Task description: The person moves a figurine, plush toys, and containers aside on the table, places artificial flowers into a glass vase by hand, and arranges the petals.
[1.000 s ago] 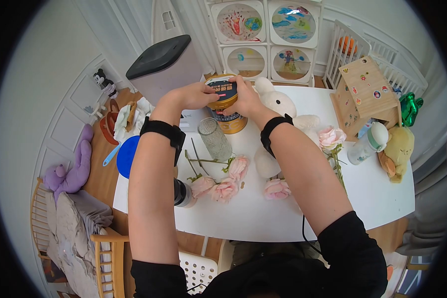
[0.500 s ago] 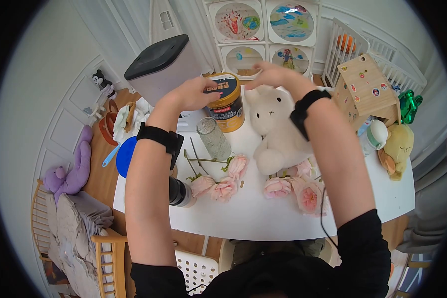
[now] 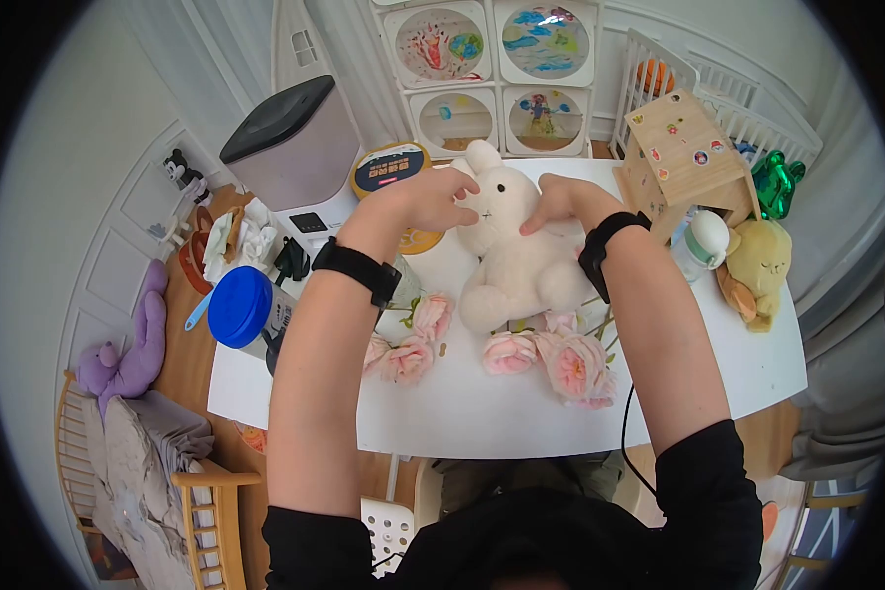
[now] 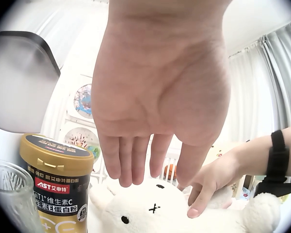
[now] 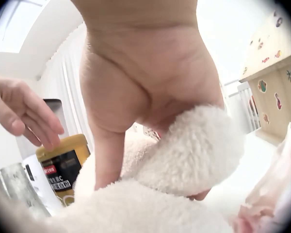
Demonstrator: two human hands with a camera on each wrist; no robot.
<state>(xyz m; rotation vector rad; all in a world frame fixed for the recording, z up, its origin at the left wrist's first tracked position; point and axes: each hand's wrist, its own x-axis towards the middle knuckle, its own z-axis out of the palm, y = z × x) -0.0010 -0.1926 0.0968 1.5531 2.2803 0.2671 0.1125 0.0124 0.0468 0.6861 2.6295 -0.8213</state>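
Observation:
A white plush rabbit (image 3: 509, 265) with black eyes and a stitched mouth sits on the white table. My left hand (image 3: 435, 200) is right at its head, fingers straight with the palm showing in the left wrist view. On the other side, my right hand (image 3: 570, 202) holds the rabbit, thumb (image 4: 196, 208) on its front and fingers passing behind its fluffy arm (image 5: 199, 150). A gold canister with a dark label (image 4: 58, 179) stands beside the left hand. The ribbed glass vase (image 4: 12, 194) is near the canister, mostly hidden by my left forearm in the head view.
Pink roses (image 3: 570, 359) lie in front of the rabbit. On the left stand a blue-lidded container (image 3: 241, 307) and a grey machine with a black lid (image 3: 295, 147). A stickered wooden box (image 3: 688, 147), a bottle (image 3: 703, 241) and a yellow plush (image 3: 760, 265) are at right.
Both hands have come off the canister. The right hand swung right and down onto the rabbit; the left moved right to the rabbit's head. The head view has shifted slightly.

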